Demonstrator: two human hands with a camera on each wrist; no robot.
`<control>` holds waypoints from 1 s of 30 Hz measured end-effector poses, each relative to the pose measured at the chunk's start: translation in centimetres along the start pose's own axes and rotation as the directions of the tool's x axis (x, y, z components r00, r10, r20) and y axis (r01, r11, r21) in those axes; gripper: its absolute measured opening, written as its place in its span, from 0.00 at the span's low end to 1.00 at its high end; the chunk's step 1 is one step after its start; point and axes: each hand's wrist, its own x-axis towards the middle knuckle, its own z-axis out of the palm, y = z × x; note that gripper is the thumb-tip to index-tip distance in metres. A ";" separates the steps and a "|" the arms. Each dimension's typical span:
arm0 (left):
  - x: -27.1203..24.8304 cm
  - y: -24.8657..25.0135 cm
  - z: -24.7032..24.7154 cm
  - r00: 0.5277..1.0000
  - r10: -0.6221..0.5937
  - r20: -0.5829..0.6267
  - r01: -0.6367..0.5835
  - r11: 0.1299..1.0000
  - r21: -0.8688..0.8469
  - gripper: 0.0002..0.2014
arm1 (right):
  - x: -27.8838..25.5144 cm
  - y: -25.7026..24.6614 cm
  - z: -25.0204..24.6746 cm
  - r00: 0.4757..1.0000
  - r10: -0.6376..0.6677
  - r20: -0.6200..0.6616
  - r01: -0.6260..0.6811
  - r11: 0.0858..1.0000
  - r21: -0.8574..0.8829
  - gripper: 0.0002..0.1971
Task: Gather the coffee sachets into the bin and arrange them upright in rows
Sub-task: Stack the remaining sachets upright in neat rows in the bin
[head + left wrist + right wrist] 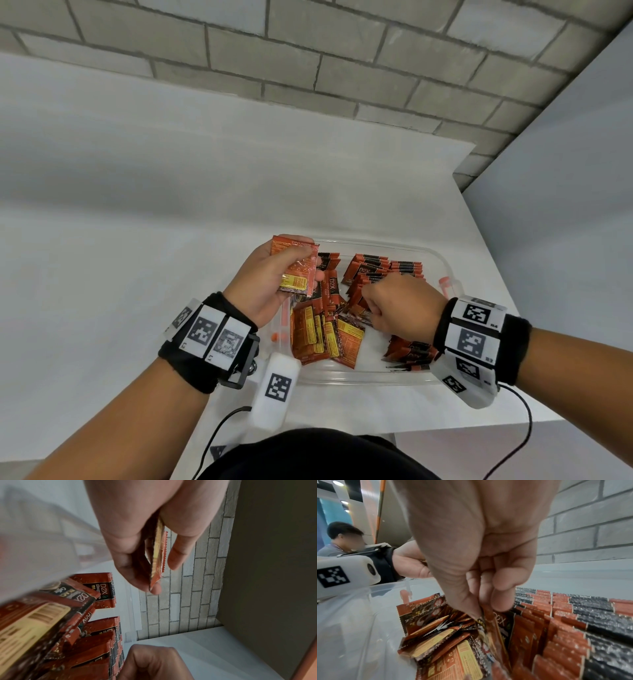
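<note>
A small stack of coffee sachets (296, 269) is gripped by the left hand (263, 286) above the clear bin's (442, 260) left end; a loose sachet (485, 628) inside is pinched by the down-turned right hand (400, 305).

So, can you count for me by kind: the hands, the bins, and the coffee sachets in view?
Hands: 2, left hand and right hand, each gripping sachets
Clear plastic bin: 1
Coffee sachets: too many and too overlapped to count
Total: 3 things counted, plus the uncounted sachets
</note>
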 end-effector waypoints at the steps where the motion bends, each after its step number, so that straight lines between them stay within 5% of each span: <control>1: 0.0 0.0 0.0 1.000 0.000 -0.001 0.000 1.000 -0.002 0.09 | 0.0 -0.1 0.0 1.000 -0.019 0.014 0.019 1.000 -0.009 0.04; 6: -0.1 0.0 0.1 1.000 -0.001 -0.002 0.001 1.000 -0.005 0.09 | 0.1 -0.1 0.2 0.995 -0.033 0.094 0.041 0.996 -0.079 0.12; 15: -0.3 0.0 0.1 1.000 -0.005 -0.002 0.005 1.000 -0.025 0.10 | 0.0 0.0 0.4 0.965 -0.053 0.255 0.039 0.997 0.061 0.03; 30: -0.5 0.1 0.2 1.000 -0.017 -0.011 0.017 0.999 -0.043 0.10 | 0.2 -0.2 0.3 0.987 -0.034 0.156 0.049 0.994 -0.095 0.16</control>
